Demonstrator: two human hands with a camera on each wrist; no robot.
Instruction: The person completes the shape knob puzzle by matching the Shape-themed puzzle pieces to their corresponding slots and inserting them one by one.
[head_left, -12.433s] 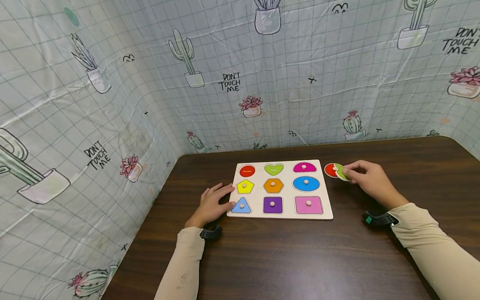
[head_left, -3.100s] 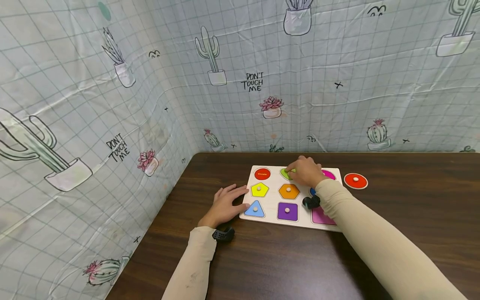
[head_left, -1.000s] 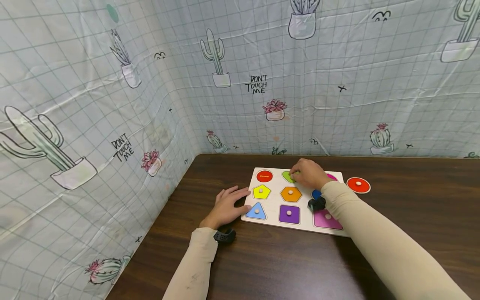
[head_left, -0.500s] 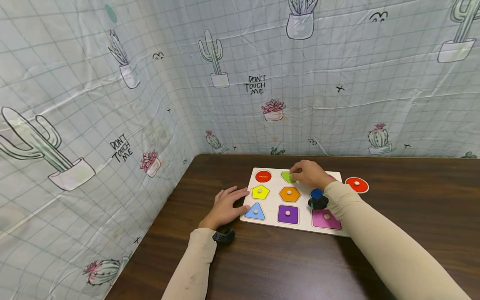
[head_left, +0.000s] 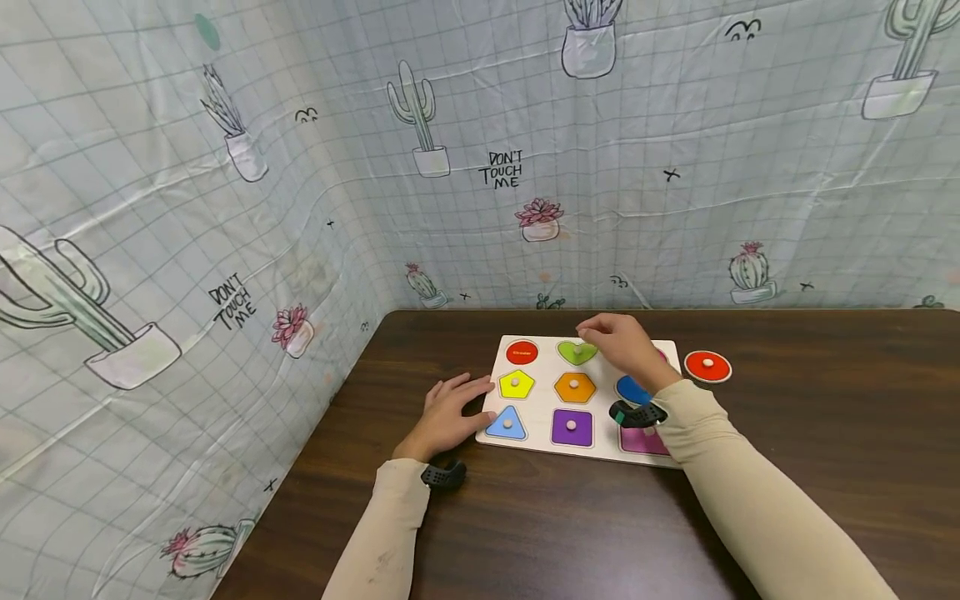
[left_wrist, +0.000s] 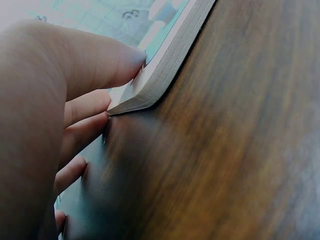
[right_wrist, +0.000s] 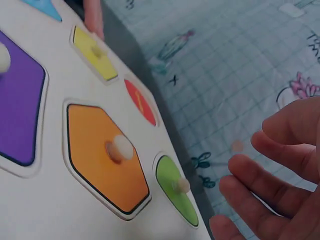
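Observation:
A white wooden knob puzzle board (head_left: 538,402) lies on the table. The green heart piece (head_left: 570,353) sits in its slot in the top row, its knob uncovered. Just above it my right hand (head_left: 622,343) hovers, fingers loosely bent and holding nothing; the right wrist view shows the fingertips (right_wrist: 240,167) apart from the heart's knob (right_wrist: 183,185). My left hand (head_left: 444,417) rests at the board's left edge, thumb (left_wrist: 107,62) on top near the corner and the fingers against the side. The red circle piece (head_left: 707,366) lies on the table, right of the board.
The round slot (head_left: 522,352) at the board's top left shows a red printed bottom. Knobbed pieces such as the orange hexagon (head_left: 575,387), yellow pentagon (head_left: 516,384) and purple square (head_left: 572,427) sit in place. A cactus-print cloth (head_left: 480,242) hangs behind the dark wood table (head_left: 510,517).
The green heart came from beside the red circle onto the board. My right hand has just let go of its knob and lifted slightly. My left hand stays at the board's edge.

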